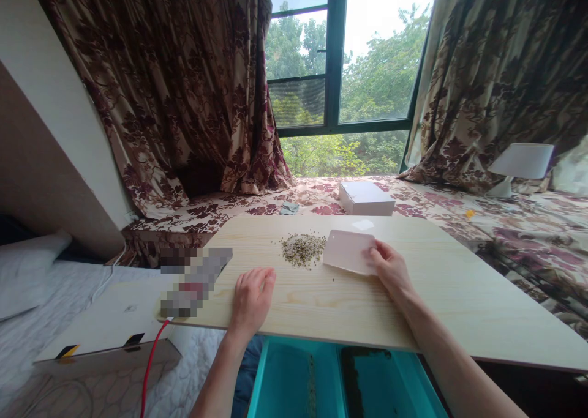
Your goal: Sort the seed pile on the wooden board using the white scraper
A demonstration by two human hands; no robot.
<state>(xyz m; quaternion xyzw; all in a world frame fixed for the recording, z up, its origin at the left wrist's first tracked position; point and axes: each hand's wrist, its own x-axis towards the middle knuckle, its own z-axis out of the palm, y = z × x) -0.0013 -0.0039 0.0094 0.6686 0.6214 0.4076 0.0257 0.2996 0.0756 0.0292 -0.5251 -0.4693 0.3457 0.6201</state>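
My right hand (389,264) pinches a thin white plastic scraper (346,253) by its right edge, thumb on top. The scraper is tilted, and its left edge is beside a pile of small mixed green and pale beans or seeds (303,250) on the wooden tabletop (436,283). A few stray pieces lie around the pile. My left hand (254,295) rests near the table's front edge, left of the pile, with its fingers curled in and nothing seen in them. Below the front edge is a teal two-compartment container (296,369), with a pale grainy strip in the left compartment and dark material in the right.
A blurred-out object (195,286) with a red cable (149,363) lies at the table's left end. Behind the table, a white box (366,199), a folded cloth (289,208) and a lamp (521,161) stand on the window seat. A large carton (110,314) is on the bed.
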